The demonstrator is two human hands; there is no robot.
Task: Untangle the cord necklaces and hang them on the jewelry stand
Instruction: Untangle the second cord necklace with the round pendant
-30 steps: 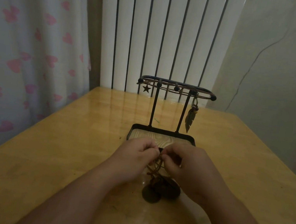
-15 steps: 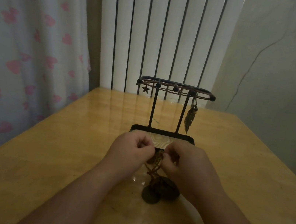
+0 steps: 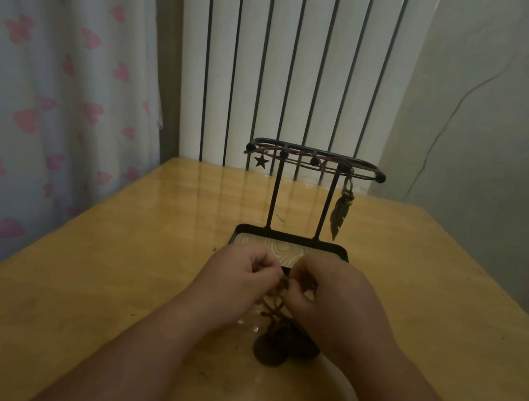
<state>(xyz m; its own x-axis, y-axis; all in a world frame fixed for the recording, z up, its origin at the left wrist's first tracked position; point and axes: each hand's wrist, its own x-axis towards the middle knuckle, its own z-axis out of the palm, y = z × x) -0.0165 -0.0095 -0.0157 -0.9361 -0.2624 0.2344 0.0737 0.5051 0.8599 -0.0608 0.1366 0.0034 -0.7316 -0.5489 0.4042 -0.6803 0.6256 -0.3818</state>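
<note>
So the tangle of brown cords [image 3: 275, 306] is held up off the table [image 3: 78, 275] right between the two hands, just in front of the jewelry stand [image 3: 291, 238]. The left hand [image 3: 236, 281] is curled into a loose fist with a bit of cord pinched at its fingertips. The right hand [image 3: 338, 304] is curled the same way, with cord pinched between thumb and fingers. Both grips are closed tight on the knot, fingertips nearly touching each other. Below the pinch the cords are seen dangling down to the dark round pendants [image 3: 268, 353], which are rested on the tabletop close under the right wrist. Which strand is gripped by which hand can't be made out, it's too dim. On the stand's top rail a star charm [image 3: 261, 161] is hung at the left end and a feather pendant [image 3: 338, 219] by the right post. A heart-print curtain [image 3: 47, 96] is seen at left, a white radiator [image 3: 277, 63] behind
</note>
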